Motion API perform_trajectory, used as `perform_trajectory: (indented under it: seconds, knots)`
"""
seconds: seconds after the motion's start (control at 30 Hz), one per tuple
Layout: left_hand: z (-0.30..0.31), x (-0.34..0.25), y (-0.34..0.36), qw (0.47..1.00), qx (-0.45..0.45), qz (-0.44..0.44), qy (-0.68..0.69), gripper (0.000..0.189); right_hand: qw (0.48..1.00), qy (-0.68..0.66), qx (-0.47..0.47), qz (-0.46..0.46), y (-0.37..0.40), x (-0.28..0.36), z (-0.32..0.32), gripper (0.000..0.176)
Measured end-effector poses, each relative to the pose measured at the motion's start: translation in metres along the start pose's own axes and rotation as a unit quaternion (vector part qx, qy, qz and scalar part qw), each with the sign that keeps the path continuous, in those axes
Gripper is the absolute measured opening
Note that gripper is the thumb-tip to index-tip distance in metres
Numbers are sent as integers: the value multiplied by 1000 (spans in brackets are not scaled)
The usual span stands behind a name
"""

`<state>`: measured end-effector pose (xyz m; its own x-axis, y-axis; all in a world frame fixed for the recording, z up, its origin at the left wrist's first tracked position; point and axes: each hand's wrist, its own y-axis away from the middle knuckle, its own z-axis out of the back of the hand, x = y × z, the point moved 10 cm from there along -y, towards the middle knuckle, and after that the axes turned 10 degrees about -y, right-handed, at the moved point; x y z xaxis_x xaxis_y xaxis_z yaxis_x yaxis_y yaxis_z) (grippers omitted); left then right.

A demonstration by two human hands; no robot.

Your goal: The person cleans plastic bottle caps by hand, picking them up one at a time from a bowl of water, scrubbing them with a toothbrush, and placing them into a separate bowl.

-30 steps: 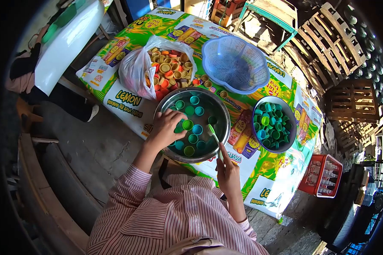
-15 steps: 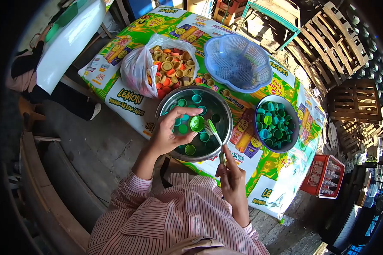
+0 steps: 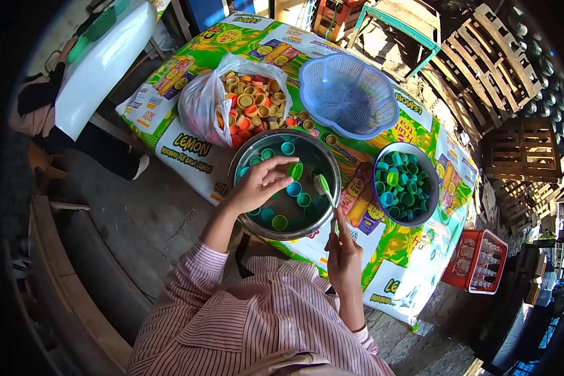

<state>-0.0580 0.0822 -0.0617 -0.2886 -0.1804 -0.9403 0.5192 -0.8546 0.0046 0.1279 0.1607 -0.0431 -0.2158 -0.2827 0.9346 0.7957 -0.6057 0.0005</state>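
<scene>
Over the metal basin, my left hand pinches a bright green bottle cap, tilted nearly edge-on. My right hand is closed round the handle of a green and white toothbrush. The brush head is over the basin's right side, apart from the cap. Several green and teal caps, among them a light green one, lie in the basin. Right of it stands a bowl full of green and teal caps.
Behind the basin are a plastic bag of orange and tan caps and a blue plastic basket. A red crate of bottles stands on the floor at the right. Another person is at the far left.
My left hand has moved slightly, and the green cap has turned from face-up to nearly edge-on. The toothbrush has moved right, away from the cap.
</scene>
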Motion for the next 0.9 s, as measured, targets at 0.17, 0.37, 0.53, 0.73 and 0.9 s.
perform_trajectory:
  seconds: [0.17, 0.37, 0.53, 0.73, 0.9]
  knots:
    - [-12, -5, 10, 977, 44, -8, 210, 39, 995, 30, -52, 77, 2, 26, 6, 53]
    - [-13, -7, 10, 970, 29, -42, 237, 38, 992, 62, -25, 107, 6, 31, -21, 55]
    - [-9, -6, 14, 968, -1, -71, 241, 37, 994, 35, 4, 105, 4, 30, -20, 56]
    - [-10, -10, 13, 962, 6, -72, 263, 35, 994, 28, 19, 100, 8, 31, -23, 55]
    - [-12, -10, 15, 962, 17, -79, 260, 37, 994, 21, 11, 107, 11, 37, -21, 56]
